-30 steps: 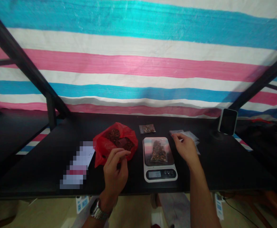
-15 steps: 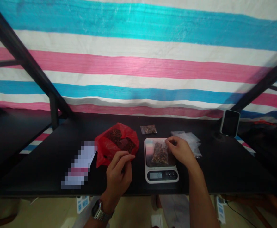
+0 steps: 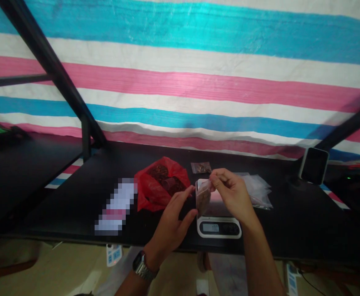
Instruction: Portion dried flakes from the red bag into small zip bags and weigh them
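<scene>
Right Hand (image 3: 232, 193) Lifts Upright a Clear, Flat Plastic Bag (image 3: 203, 200) of Brown Dried Pieces at a White Digital Scale (image 3: 220, 207)

A person at a black, flat tabletop (image 3: 275, 230) pinches the top of the filled bag between right thumb and fingers. The bag stands on edge, slightly tilted, at the left part of the scale's square plate; whether its lower edge touches the plate cannot be told. The left hand (image 3: 174, 222), a silver metal wristwatch (image 3: 143, 265) at its wrist, is open, thumb and fingers spread beside the bag's left side; contact there is unclear. The scale's grey display (image 3: 211, 227) is lit, its digits small.

To the left, a crumpled red plastic bag (image 3: 147, 196) gapes around dark brown pieces and a dark reddish object (image 3: 169, 183). Behind the scale lies a small clear packet (image 3: 201, 167) of brown pieces. Flat, see-through plastic bags (image 3: 257, 190) overlap to the right of the right hand. A white-rimmed, dark-faced device (image 3: 314, 165) stands farther right, before a sheet (image 3: 198, 86) striped blue, white and pink.
</scene>
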{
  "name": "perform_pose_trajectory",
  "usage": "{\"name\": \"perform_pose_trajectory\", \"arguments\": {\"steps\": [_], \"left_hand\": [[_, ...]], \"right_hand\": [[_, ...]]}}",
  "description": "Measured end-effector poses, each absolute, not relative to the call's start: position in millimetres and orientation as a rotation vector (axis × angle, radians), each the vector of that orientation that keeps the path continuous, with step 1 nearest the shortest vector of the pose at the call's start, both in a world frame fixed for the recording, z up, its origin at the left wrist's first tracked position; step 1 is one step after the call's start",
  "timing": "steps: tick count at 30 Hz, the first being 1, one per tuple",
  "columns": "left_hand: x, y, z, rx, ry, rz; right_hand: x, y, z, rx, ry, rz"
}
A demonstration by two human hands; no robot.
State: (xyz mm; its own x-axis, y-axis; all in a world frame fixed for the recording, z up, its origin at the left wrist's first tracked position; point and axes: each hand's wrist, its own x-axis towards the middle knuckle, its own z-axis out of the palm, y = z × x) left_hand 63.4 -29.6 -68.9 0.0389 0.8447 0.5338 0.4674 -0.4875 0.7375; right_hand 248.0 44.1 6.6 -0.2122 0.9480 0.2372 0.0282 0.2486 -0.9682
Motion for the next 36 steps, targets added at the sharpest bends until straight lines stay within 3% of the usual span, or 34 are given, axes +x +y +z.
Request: {"name": "perform_pose_trajectory", "arguments": {"steps": [9, 17, 36], "left_hand": [[54, -29, -72, 1.654, 1.401, 1.63], [37, -31, -64, 1.569, 1.573, 1.807], [22, -32, -62, 1.53, 1.631, 1.877]], "right_hand": [[210, 36, -1, -0.945, -1.61, 1.265], [186, 29, 1, -0.954, -1.967, 1.141], [159, 33, 0, -0.867, -1.991, 0.918]]}}
